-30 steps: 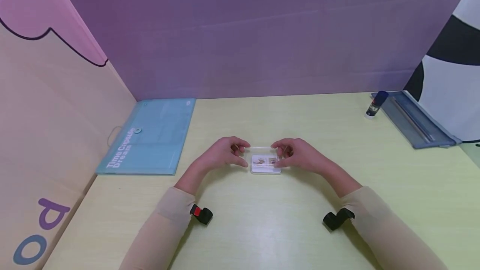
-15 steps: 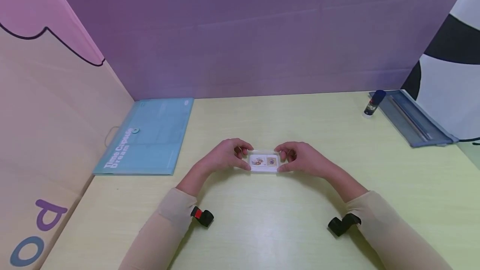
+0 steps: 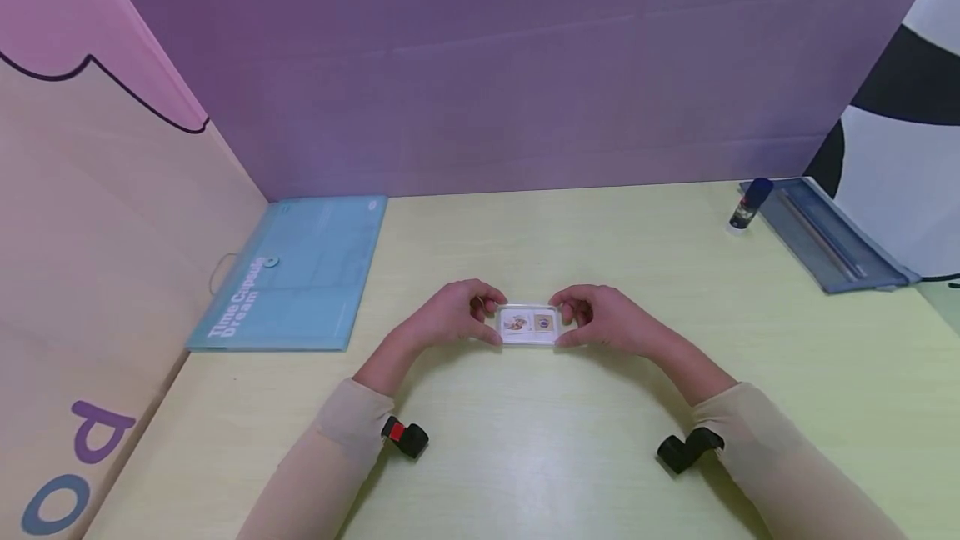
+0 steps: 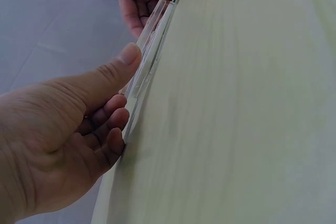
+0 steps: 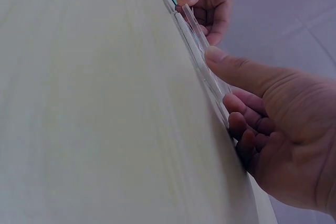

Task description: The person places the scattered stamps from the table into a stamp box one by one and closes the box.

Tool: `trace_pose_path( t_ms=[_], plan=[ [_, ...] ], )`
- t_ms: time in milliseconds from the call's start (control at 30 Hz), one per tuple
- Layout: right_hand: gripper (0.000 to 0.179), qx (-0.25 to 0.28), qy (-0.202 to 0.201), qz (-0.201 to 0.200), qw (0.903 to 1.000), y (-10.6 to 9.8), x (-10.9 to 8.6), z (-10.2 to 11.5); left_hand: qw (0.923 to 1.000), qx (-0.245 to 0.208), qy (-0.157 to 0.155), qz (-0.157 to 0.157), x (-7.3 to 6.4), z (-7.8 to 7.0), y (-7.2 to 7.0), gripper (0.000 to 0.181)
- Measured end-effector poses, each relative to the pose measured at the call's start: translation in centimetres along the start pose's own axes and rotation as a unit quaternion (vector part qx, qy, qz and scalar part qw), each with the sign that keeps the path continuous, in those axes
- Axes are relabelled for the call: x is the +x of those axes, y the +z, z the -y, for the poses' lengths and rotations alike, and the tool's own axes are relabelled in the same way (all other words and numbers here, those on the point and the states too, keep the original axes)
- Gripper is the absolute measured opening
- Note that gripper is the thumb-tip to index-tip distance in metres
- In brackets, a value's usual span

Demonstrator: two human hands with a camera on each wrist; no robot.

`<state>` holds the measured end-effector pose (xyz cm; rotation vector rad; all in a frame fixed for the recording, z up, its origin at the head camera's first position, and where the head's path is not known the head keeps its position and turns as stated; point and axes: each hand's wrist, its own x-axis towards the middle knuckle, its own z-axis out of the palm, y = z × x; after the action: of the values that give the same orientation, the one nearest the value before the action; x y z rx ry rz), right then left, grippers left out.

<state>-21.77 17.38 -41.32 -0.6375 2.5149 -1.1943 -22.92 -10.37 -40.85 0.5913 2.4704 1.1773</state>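
Note:
A clear plastic lid (image 5: 194, 20) lies over a small flat white case (image 3: 528, 338) that shows two little pictures through it. At the lid's left end my left hand (image 3: 455, 312) pinches it, thumb at the near corner and index finger at the far corner. My right hand (image 3: 609, 320) grips the opposite end the same way. From the left wrist view, the lid (image 4: 151, 23) sits edge-on against the case, low over the table. The other fingers of both hands are curled beside the ends.
A blue document folder (image 3: 300, 273) lies at the left on the pale table (image 3: 480, 440). Towards the back right, a glue stick (image 3: 750, 205) stands beside a grey-blue pouch (image 3: 825, 240). A purple backdrop (image 3: 525, 65) rises behind the table.
Both hands have brought the clear lid down and slightly towards me, from above the white case onto it. In the last half second they have barely moved.

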Motion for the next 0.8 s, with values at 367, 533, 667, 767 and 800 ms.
trace_pose_path(
  t_ms=[367, 533, 667, 767, 800],
  plan=[
    [0.054, -0.002, 0.001, -0.006, 1.0, 0.14, -0.24, -0.01, 0.9999, 0.014, 0.002, -0.001, -0.06, -0.07, 0.4, 0.051],
    [0.054, 0.003, -0.001, -0.007, 1.0, 0.12, -0.3, 0.02, 1.0, 0.01, 0.0, -0.002, -0.1, -0.02, 0.49, 0.051],
    [0.053, 0.002, 0.0, -0.008, 1.0, 0.02, -0.3, -0.04, 0.9999, 0.01, 0.004, -0.003, -0.06, -0.05, 0.5, 0.051],
    [0.053, -0.006, 0.001, -0.01, 0.9999, -0.04, -0.28, -0.17, 0.9999, 0.014, 0.007, -0.002, -0.05, -0.07, 0.49, 0.051],
    [0.052, -0.009, 0.002, -0.01, 0.9999, -0.05, -0.28, -0.21, 0.9998, 0.016, 0.008, -0.002, -0.05, -0.07, 0.49, 0.051]
  ],
)
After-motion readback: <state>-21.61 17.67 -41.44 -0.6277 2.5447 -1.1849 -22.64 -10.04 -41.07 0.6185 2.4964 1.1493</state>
